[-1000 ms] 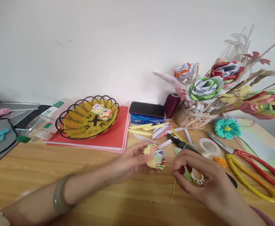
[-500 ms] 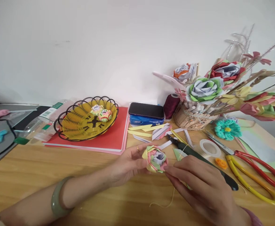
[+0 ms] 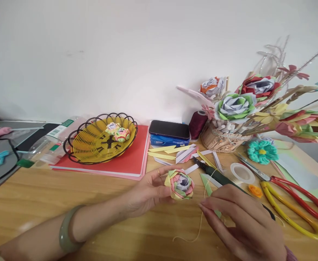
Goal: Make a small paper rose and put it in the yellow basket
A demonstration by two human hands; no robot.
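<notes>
My left hand [image 3: 155, 186] holds a paper flower [image 3: 182, 184] by its left side, thumb in front and fingers behind. The flower's folded strips are yellow, pink and green around a pale lilac centre. Just to the right of it, my right hand [image 3: 240, 217] is pinched, thumb against forefinger, apart from the petals. Whatever lies in the pinch is too small to make out. A pale thread [image 3: 200, 226] passes by those fingertips, loops above them and trails on the table below. Under my right hand lies a dark-handled cutting tool [image 3: 215, 173], partly covered.
At the left, a yellow woven basket [image 3: 85, 145] with two small paper flowers sits on red paper [image 3: 137, 159]. Paper strips [image 3: 164, 155], a phone [image 3: 169, 128] on a blue pack, a thread spool [image 3: 242, 173] and red-and-yellow-handled scissors [image 3: 297, 183] lie beyond my hands. A flower-filled holder [image 3: 221, 139] stands behind.
My right hand has drawn back from the flower's edge, a little right and down, still pinched. The flower stays in my left hand, almost unmoved.
</notes>
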